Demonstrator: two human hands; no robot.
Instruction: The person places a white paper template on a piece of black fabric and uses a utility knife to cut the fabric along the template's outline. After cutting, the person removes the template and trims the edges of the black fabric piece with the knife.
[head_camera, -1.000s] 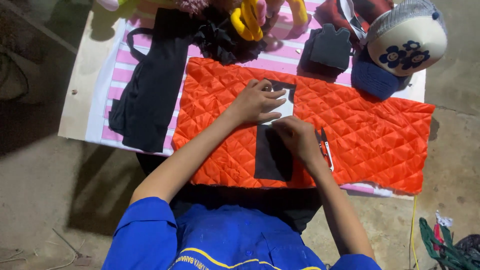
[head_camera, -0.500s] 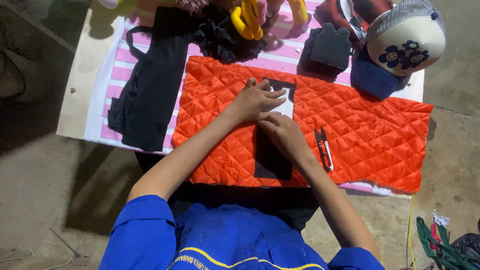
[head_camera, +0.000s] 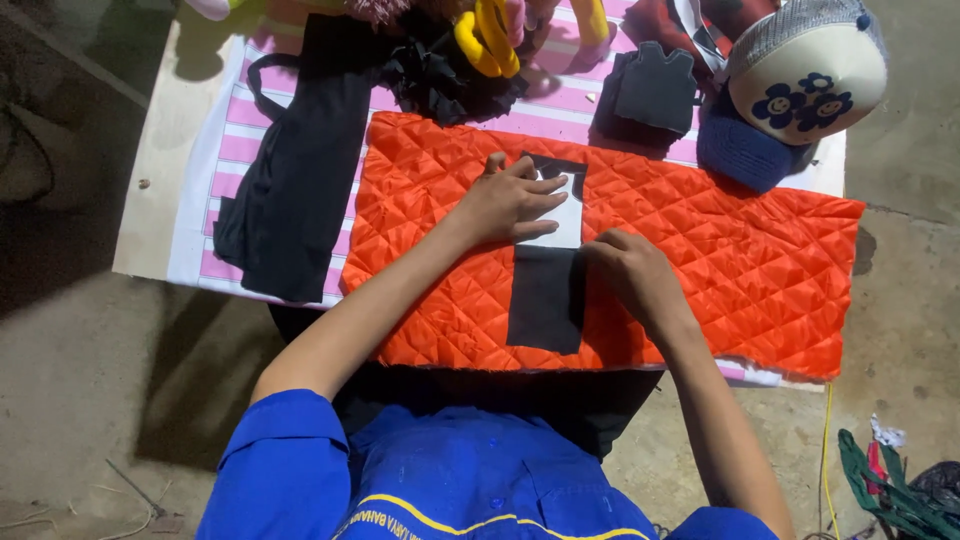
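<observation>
- The black fabric strip (head_camera: 545, 300) is lying flat on the orange quilted panel (head_camera: 720, 260), near its front edge; it looks thin, limp and light, best pinched at an edge.
- The right hand (head_camera: 632, 275) is resting loosely curled, fingertips pressing the strip's right edge.
- The left hand (head_camera: 508, 200) is lying open, palm down, pinning a white paper piece (head_camera: 563, 215) over the strip's far end.

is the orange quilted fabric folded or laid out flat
Spread flat: the orange quilted fabric lies open across the table, with a black strip on top and both hands, left and right, pressing there.
</observation>
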